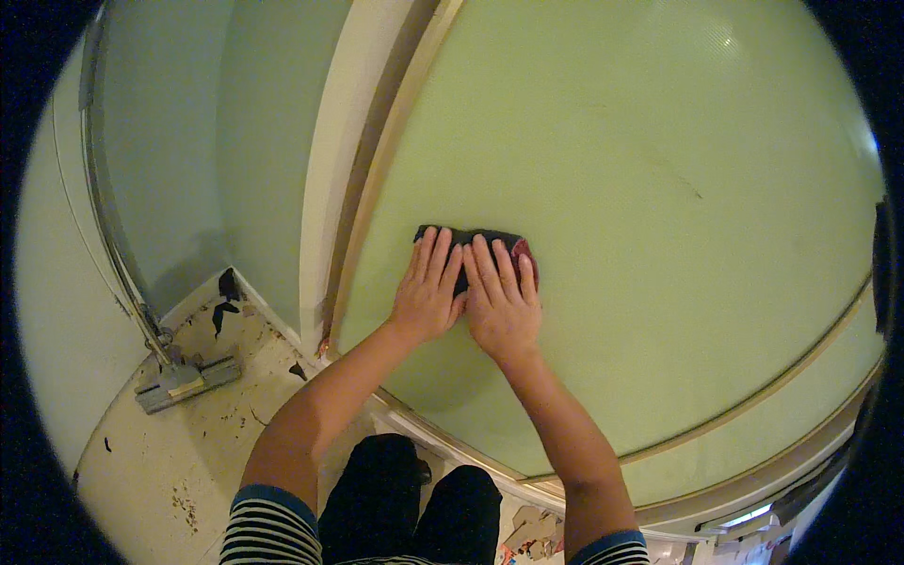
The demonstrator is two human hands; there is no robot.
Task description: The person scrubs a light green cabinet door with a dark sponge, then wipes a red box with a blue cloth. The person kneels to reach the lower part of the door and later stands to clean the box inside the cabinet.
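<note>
My left hand [427, 293] and my right hand [503, 300] lie side by side, pressing on a folded dark cloth [462, 237] with a red section at its right end. The fingers point away from me and cover much of the cloth, and the thumbs are close together. Beneath it spreads a large pale green panel [600, 247] with a finely textured, slightly shiny surface. The cloth sits near the panel's left side. A short dark scratch or mark [698, 194] shows farther right on the panel.
Pale wooden trim [378, 169] edges the panel on the left, and another strip [741, 409] curves along its lower right. At left, a flat mop [187, 385] leans against the wall. Dark scraps [220, 314] litter the stained floor. Torn cardboard-like pieces [533, 530] lie near my legs.
</note>
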